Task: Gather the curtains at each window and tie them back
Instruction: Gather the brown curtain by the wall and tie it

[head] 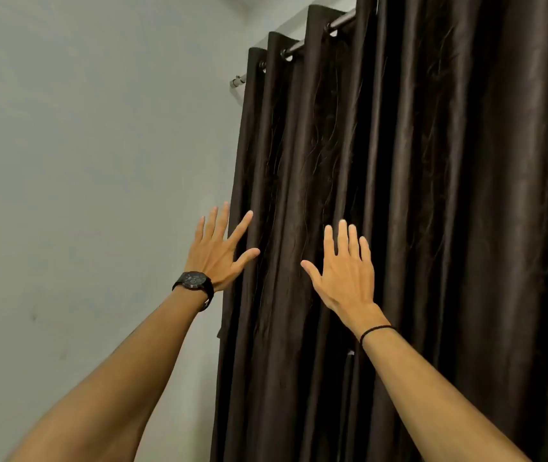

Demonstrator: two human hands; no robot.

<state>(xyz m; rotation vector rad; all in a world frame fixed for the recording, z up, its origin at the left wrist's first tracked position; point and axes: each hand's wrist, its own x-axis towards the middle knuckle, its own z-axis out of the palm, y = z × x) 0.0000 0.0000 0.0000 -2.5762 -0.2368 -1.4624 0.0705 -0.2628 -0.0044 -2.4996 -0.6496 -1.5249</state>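
We're at the start of the gather step. The dark brown eyelet curtain (432, 195) hangs spread in folds along the metal rod (299, 46) and fills the right half of the view. Nothing's bunched or tied yet.

Left hand (214, 253), w/ a black watch (194, 280), is at the curtain's left edge. Its fingers are splayed, grip wide, holding nothing. Index & thumb overlap the outermost fold, and the other fingers show against the wall (82, 161).

Right hand (346, 271), w/ a thin black wristband (376, 331), lies flat over folds a bit further right. Its grip is wide too, no fabric pinched. We can't tell if either palm actually touches the cloth.

Next move, as we judge it:
- Close a grip on the edge fold and sweep the fabric sideways so the eyelets slide along the rod.
- Bunch it approx. mid-height, then tie.
- No tieback, cord or hook is in view, so we'd have to find one first.

Edges & room:
- The left edge drops almost straight from the rod's end cap (236, 82), which sits just beside the last eyelet, so there's little slack that way.
- Bare wall on the left gives our left arm free room.
- On the right the curtain runs out of view, so its far edge is unseen.
- The window itself is hidden behind the cloth.
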